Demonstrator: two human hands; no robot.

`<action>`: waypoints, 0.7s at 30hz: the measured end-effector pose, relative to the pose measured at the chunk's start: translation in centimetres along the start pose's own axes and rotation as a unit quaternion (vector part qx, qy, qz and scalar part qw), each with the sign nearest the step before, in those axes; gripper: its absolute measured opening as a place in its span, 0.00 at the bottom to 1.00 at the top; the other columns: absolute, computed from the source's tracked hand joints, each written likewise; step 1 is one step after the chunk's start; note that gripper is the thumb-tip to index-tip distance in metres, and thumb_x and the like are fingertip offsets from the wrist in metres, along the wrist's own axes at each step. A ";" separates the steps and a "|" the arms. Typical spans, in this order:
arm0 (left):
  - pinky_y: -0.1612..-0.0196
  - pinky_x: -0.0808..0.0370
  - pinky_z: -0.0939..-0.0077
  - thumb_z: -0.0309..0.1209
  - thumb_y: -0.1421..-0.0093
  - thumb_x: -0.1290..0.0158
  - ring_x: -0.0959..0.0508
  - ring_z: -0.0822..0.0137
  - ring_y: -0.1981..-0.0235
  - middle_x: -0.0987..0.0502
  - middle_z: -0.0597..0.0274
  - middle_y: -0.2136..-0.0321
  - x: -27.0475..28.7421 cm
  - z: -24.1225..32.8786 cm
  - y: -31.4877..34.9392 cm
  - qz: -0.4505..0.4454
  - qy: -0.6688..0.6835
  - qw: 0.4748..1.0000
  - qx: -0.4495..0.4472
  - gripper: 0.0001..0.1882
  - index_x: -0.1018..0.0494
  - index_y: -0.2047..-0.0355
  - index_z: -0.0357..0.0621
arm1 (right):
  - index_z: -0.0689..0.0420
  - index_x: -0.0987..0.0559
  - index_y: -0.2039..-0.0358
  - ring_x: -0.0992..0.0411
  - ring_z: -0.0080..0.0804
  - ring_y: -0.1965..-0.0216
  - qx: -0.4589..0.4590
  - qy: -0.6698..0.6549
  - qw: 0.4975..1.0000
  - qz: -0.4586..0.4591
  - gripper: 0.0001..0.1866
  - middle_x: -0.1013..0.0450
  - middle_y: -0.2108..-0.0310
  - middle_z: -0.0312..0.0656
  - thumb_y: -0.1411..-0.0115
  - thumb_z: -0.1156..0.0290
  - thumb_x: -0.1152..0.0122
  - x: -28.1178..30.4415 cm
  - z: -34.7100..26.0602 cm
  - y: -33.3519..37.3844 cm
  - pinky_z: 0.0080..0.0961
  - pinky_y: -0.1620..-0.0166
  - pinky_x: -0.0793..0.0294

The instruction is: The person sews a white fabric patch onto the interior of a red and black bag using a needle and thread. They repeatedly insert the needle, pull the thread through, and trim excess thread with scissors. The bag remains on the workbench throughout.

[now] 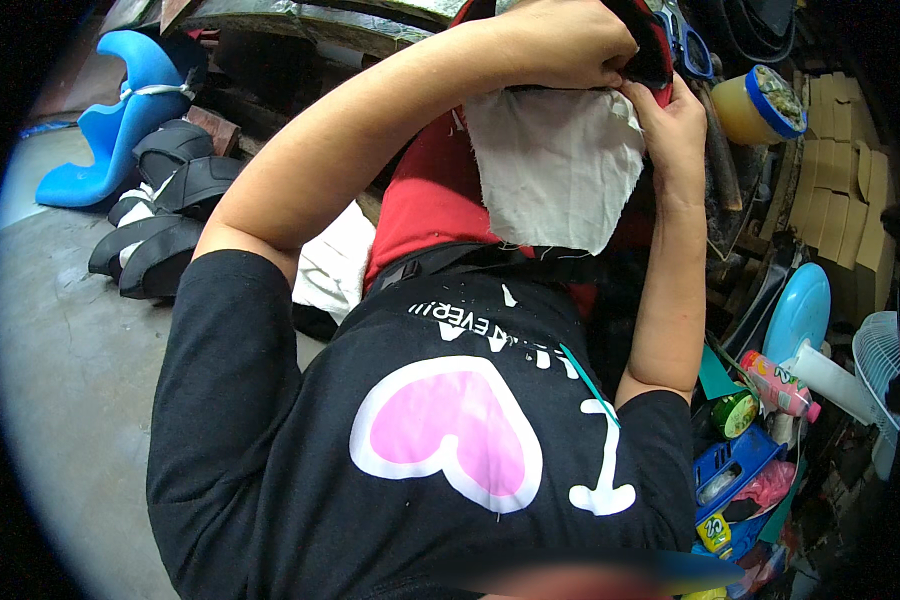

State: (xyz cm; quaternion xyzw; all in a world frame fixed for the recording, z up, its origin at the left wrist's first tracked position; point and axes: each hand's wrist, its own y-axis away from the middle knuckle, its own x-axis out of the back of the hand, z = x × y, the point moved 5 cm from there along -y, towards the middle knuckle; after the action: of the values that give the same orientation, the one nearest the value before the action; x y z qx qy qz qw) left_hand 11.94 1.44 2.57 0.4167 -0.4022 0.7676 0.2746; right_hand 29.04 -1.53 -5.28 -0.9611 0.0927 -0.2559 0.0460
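A white cloth [560, 170] with frayed edges hangs over my lap, its top edge up at my hands. My left hand [575, 40] is bent over this edge, with its fingers closed at the cloth's upper right corner. Close beside it, my right hand [678, 125] pinches the same corner between thumb and fingers. A curved black piece with a red edge [652, 45] rises just behind both hands and touches them; its full shape is hidden. Red fabric [435, 190] covers my lap beneath the cloth.
Blue-handled scissors [692, 52] and a blue-lidded jar [755, 108] lie beyond my right hand. Stacked beige boxes [840, 190], a blue fan [802, 305], a pink bottle [778, 385] and a blue basket [735, 465] crowd the right. Black curved pieces [175, 195] lie left.
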 end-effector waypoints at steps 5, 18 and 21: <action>0.66 0.23 0.55 0.31 0.54 0.41 0.18 0.46 0.72 0.21 0.45 0.77 -1.3 -0.6 -0.4 0.030 -0.042 0.999 -0.012 0.08 0.21 0.76 0.38 | 0.54 0.17 0.60 0.19 0.38 0.65 -0.010 -0.014 1.000 -0.012 0.24 0.18 0.68 0.44 0.51 0.50 0.29 -0.1 0.1 -0.1 0.33 0.58 0.23; 0.65 0.23 0.54 0.33 0.50 0.40 0.18 0.45 0.69 0.21 0.43 0.75 -1.4 -0.7 -0.3 -0.010 0.002 1.000 0.013 0.11 0.22 0.73 0.36 | 0.55 0.18 0.60 0.21 0.35 0.66 0.031 -0.021 0.998 0.055 0.16 0.18 0.66 0.43 0.44 0.59 0.33 -0.1 -0.3 0.7 0.33 0.59 0.25; 0.65 0.23 0.54 0.34 0.48 0.39 0.18 0.45 0.69 0.21 0.43 0.75 -1.1 0.0 -0.5 -0.002 0.015 0.999 -0.032 0.11 0.22 0.71 0.37 | 0.59 0.18 0.61 0.24 0.24 0.68 0.013 -0.102 0.994 0.033 0.12 0.19 0.68 0.39 0.41 0.65 0.33 -0.1 -0.2 1.1 0.24 0.61 0.26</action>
State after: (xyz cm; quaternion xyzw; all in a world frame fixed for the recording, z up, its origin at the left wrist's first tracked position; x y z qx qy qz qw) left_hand 12.89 1.61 1.82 0.3969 -0.4214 0.7599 0.2956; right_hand 28.70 -2.58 -5.25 -0.9780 0.1156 -0.1562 0.0764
